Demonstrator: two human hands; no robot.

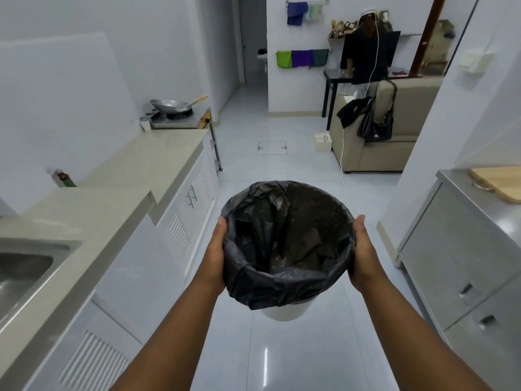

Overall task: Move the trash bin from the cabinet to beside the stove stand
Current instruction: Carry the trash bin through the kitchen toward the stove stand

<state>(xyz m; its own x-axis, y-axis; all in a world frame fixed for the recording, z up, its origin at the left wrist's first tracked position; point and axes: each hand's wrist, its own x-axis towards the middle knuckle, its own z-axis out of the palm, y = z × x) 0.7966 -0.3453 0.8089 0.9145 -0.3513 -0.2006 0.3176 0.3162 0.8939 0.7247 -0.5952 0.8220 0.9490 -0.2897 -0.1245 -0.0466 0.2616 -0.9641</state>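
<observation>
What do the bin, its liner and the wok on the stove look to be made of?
Bin: probably white plastic, smooth and matte, little showing. Liner: thin black plastic film, crinkled with a faint sheen. Wok: bare grey metal, dull shine; its handle looks like wood, pale tan.

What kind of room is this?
Most likely a small home kitchen that opens onto a living area. A steel sink is set in the counter, a wok sits on a stove, and a sofa stands beyond.
</observation>
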